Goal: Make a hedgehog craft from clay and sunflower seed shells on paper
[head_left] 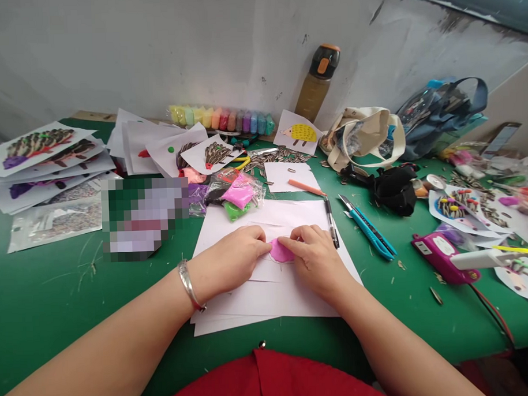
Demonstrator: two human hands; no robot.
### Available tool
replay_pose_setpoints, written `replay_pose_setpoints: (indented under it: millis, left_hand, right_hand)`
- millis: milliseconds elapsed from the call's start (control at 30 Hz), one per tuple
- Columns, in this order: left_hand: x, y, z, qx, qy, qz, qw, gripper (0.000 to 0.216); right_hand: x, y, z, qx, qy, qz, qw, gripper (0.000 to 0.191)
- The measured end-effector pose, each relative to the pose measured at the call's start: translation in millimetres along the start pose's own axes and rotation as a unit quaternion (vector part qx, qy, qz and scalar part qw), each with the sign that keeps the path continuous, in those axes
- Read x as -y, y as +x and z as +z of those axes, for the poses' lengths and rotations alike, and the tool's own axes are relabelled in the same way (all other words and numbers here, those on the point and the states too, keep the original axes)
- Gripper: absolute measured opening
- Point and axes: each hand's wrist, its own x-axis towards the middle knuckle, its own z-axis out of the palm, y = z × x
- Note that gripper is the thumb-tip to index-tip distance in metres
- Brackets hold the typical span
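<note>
A flat patch of pink modelling clay (pixel 282 251) lies on a sheet of white paper (pixel 266 274), over a drawn outline whose lower edge shows. My left hand (pixel 244 253) has its fingers curled, its thumb at the clay's left edge. Over the right side of the clay, my right hand (pixel 314 255) presses with a thumb or finger, the other fingers bent. More white sheets (pixel 237 314) are stacked underneath. Beyond my hands sit bags of pink clay (pixel 238 191) and green clay (pixel 236 209). A black pen (pixel 332 224) rests along the papers' right side.
A blue utility knife (pixel 369 229) and a magenta device (pixel 443 258) with a cord are on the right. Sunflower seeds (pixel 284 155) are scattered behind. Finished seed pictures (pixel 41 148) are piled at left. A bottle (pixel 316 83) and a cloth bag (pixel 366 136) stand near the wall.
</note>
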Motion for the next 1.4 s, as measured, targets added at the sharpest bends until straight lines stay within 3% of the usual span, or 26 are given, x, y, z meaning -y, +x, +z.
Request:
replay_pose_setpoints:
  millis: [267, 467, 667, 867, 1067, 1400]
  left_hand:
    - [1, -1, 0, -0.025, -0.017, 0.012, 0.999, 0.03]
    - [-2, -2, -7, -0.003, -0.019, -0.01, 1.0, 0.031]
    - [-2, -1, 1, -0.01, 0.016, 0.005, 1.0, 0.03]
    - [-4, 1, 5, -0.012, 0.054, 0.006, 0.998, 0.028]
    - [-1, 0, -4, -0.007, -0.008, -0.023, 1.0, 0.027]
    - [-1, 0, -3, -0.016, -0.006, -0.025, 1.0, 0.031]
  right_hand:
    - [-13, -3, -8, -0.051, 0.087, 0.022, 0.995, 0.05]
    - [-4, -9, -11, -0.017, 0.057, -0.016, 0.998, 0.049]
    - [-1, -8, -9, 0.016, -0.014, -0.013, 1.0, 0.042]
    - [-4, -7, -8, 0.016, -0.046, 0.001, 0.999, 0.037]
    - [0, -5, -6, -0.026, 0.006, -0.007, 1.0, 0.046]
    - [19, 9, -7, 0.05, -0.064, -0.033, 0.996, 0.028]
